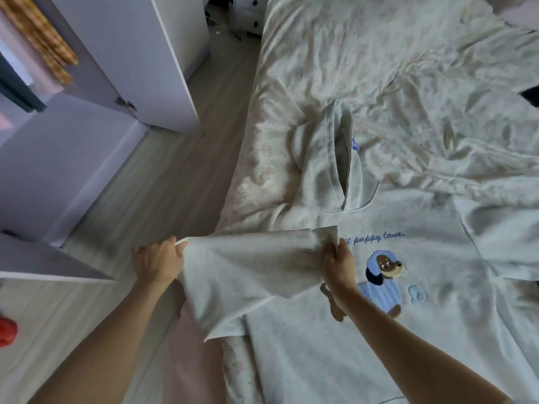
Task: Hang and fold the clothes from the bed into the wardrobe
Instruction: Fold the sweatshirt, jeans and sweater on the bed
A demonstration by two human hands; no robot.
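A pale grey hoodie point(379, 330) lies face up on the bed point(393, 83), filling the lower right of the frame, hood pointing toward the frame's upper middle and a dog print on its chest. The step in hand looks like folding: one sleeve point(250, 266) is lifted and stretched across the centre of the frame. The left hand point(159, 260) grips the cuff end, fingers curled round the cloth; the right hand point(338, 263) pinches the sleeve's bunched cloth just over the chest lettering. The next move probably calls for laying the sleeve flat over the body of the garment, smoothing as it goes. The bed sheet is rumpled and faintly flowered. At the upper left stands the white wardrobe point(96, 118), door open, with a checked garment point(43, 36) hanging inside, above a light wooden floor point(163, 193).
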